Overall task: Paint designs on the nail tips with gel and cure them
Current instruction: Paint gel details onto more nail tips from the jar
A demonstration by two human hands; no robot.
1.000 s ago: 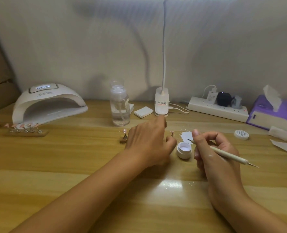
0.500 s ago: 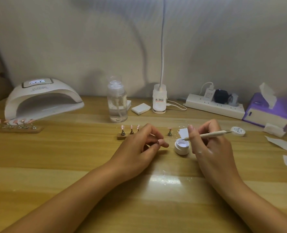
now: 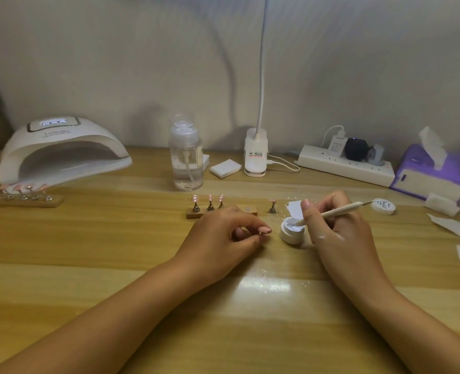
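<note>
While your right hand (image 3: 339,230) grips the pen (image 3: 331,213), point in the gel pot (image 3: 290,234), your left hand (image 3: 218,238) pinches a nail tip (image 3: 265,230) just left of it.

Both forearms (image 3: 121,314) were bare to the frame's edge. The right grip (image 3: 339,233) bore white smears near its thumb's base, its thumbnail short; the left grip (image 3: 220,238) was likewise bare.

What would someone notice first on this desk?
The two hands at the centre: the right hand holds a slim tool with its tip at an open white gel pot, while the left hand pinches a pink nail tip beside it. At the back left sits a big white curing lamp.
</note>
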